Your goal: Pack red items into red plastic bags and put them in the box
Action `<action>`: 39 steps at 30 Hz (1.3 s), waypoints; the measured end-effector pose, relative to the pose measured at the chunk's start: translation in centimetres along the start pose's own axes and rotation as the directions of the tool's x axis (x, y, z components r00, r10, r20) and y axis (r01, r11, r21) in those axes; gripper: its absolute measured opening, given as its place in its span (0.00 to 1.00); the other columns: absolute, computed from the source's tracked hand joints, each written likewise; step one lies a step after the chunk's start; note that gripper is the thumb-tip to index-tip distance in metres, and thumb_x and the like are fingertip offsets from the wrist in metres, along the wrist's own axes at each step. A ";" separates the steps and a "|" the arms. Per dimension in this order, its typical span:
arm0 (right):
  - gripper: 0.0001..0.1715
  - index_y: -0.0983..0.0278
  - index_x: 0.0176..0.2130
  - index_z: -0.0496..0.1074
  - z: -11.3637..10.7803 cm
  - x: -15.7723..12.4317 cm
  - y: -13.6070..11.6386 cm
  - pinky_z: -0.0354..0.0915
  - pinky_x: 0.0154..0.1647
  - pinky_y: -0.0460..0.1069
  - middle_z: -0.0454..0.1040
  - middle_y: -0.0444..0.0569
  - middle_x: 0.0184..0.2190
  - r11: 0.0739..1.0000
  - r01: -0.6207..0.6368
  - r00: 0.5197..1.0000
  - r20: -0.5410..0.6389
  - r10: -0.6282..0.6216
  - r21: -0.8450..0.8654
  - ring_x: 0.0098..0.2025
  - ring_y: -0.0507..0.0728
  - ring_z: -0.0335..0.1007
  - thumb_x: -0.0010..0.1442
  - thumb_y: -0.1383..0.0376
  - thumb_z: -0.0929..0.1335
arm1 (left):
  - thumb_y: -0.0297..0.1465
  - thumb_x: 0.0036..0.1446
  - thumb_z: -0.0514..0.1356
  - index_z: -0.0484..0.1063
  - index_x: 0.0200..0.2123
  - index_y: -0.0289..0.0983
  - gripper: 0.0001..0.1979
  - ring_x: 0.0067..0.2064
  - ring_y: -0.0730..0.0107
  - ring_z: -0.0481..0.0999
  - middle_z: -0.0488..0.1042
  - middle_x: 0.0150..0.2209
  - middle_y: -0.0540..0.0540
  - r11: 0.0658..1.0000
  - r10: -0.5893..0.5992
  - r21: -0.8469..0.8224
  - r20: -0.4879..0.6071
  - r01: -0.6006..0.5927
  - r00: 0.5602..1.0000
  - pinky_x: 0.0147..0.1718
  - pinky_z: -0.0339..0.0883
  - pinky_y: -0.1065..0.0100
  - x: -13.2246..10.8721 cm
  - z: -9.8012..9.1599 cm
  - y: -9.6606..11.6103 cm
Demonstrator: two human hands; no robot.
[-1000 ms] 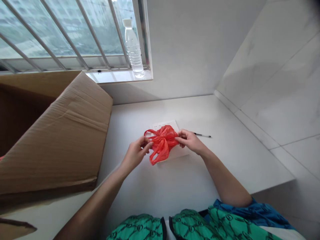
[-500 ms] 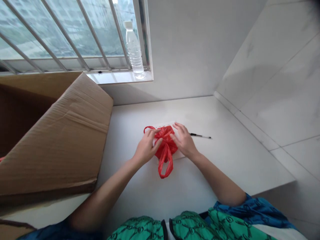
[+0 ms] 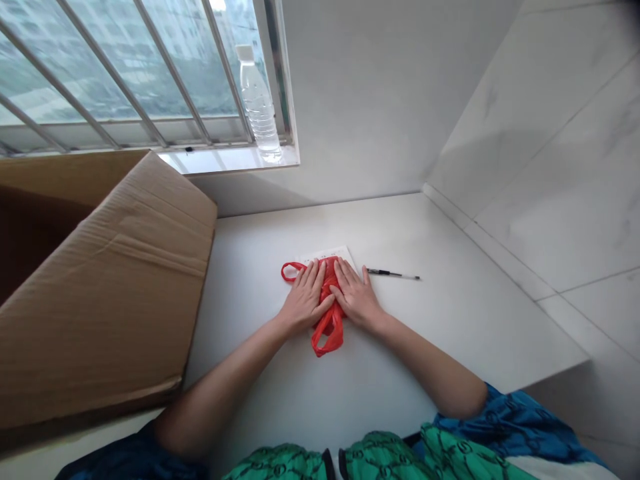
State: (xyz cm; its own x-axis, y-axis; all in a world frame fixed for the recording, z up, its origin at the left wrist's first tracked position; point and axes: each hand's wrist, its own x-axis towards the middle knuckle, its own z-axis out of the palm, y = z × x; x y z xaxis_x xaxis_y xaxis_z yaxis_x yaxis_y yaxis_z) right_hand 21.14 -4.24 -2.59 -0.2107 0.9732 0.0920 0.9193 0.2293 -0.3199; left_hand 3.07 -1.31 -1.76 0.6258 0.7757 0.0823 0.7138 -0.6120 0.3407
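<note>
A red plastic bag [image 3: 327,341] lies on a white sheet or pad of paper [image 3: 345,253] with some print along its far edge. Its handle loops stick out at the near side and at the far left. My left hand [image 3: 306,298] lies flat on the left part of the bag, fingers stretched out. On the right part, my right hand [image 3: 357,297] also presses flat, fingers extended. The thumbs nearly meet over the middle. Most of the bag and the paper is hidden under both hands. A black pen [image 3: 393,273] lies just right of my right hand.
A large open cardboard box [image 3: 115,280] stands on the left of the white table [image 3: 280,407]. A clear plastic bottle [image 3: 261,110] with a white cap stands on the windowsill by the barred window. A tiled wall [image 3: 560,167] borders the right side.
Both hands have come down from hovering around the bag's sides to lie flat on top of it. The bag looks flatter. The view has shifted slightly.
</note>
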 end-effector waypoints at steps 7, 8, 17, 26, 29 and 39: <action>0.36 0.65 0.72 0.38 0.5 -0.1 0.0 0.32 0.70 0.68 0.39 0.52 0.72 1.000 0.005 1.000 -0.024 -0.005 0.003 0.73 0.60 0.38 0.72 0.54 0.51 | 0.49 0.68 0.42 0.40 0.71 0.32 0.38 0.73 0.54 0.37 0.40 0.72 0.36 1.000 -0.006 -0.029 -0.036 0.005 0.999 0.69 0.36 0.50 0.0 0.6 0.1; 0.36 0.65 0.72 0.39 0.5 -0.2 0.0 0.32 0.70 0.68 0.39 0.52 0.72 1.000 0.008 1.000 -0.029 -0.008 0.015 0.73 0.60 0.38 0.72 0.54 0.51 | 0.49 0.67 0.42 0.40 0.71 0.32 0.38 0.73 0.53 0.38 0.40 0.72 0.36 0.999 -0.008 -0.040 -0.045 0.006 0.999 0.69 0.36 0.49 0.0 0.6 0.1; 0.26 0.63 0.59 0.66 -2.5 -0.5 1.5 0.58 0.63 0.59 0.71 0.55 0.58 0.874 0.110 0.928 -0.363 0.080 0.474 0.60 0.59 0.66 0.71 0.54 0.56 | 0.44 0.67 0.48 0.69 0.53 0.38 0.21 0.54 0.60 0.72 0.73 0.52 0.40 0.951 -0.253 -0.260 -0.355 0.165 0.900 0.51 0.65 0.61 -1.7 -3.1 0.3; 0.19 0.60 0.40 0.72 -3.7 -1.5 1.0 0.64 0.31 0.45 0.72 0.41 0.21 0.744 0.078 0.947 -0.282 0.152 0.664 0.23 0.51 0.69 0.70 0.54 0.58 | 0.58 0.60 0.44 0.66 0.23 0.38 0.32 0.30 0.58 0.74 0.74 0.28 0.43 0.862 -0.505 0.028 0.108 0.506 0.856 0.28 0.57 0.65 1.5 -5.4 3.0; 0.20 0.61 0.35 0.71 -3.7 -1.5 1.1 0.63 0.29 0.45 0.69 0.40 0.19 0.752 0.071 0.946 -0.284 0.159 0.656 0.21 0.50 0.66 0.70 0.54 0.58 | 0.54 0.59 0.51 0.65 0.24 0.38 0.25 0.30 0.61 0.72 0.73 0.28 0.44 0.874 -0.483 0.011 0.117 0.486 0.868 0.27 0.56 0.66 1.9 -4.7 2.9; 0.22 0.62 0.36 0.72 -3.8 -1.7 1.7 0.63 0.28 0.45 0.71 0.42 0.20 0.695 0.034 0.962 -0.213 0.173 0.718 0.21 0.51 0.67 0.69 0.52 0.59 | 0.41 0.62 0.56 0.69 0.37 0.40 0.10 0.32 0.69 0.70 0.71 0.32 0.48 0.668 -0.323 -0.725 -0.078 0.168 0.943 0.30 0.67 0.69 -7.3 -12.1 5.3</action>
State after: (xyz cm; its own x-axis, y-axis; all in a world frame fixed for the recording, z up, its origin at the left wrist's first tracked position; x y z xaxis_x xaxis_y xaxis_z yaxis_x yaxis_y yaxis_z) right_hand 24.34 -5.62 0.33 0.0274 0.9718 0.2341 0.3935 0.2048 -0.8962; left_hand -1.57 -8.34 10.77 0.3356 0.9411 0.0406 0.3537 -0.1658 0.9205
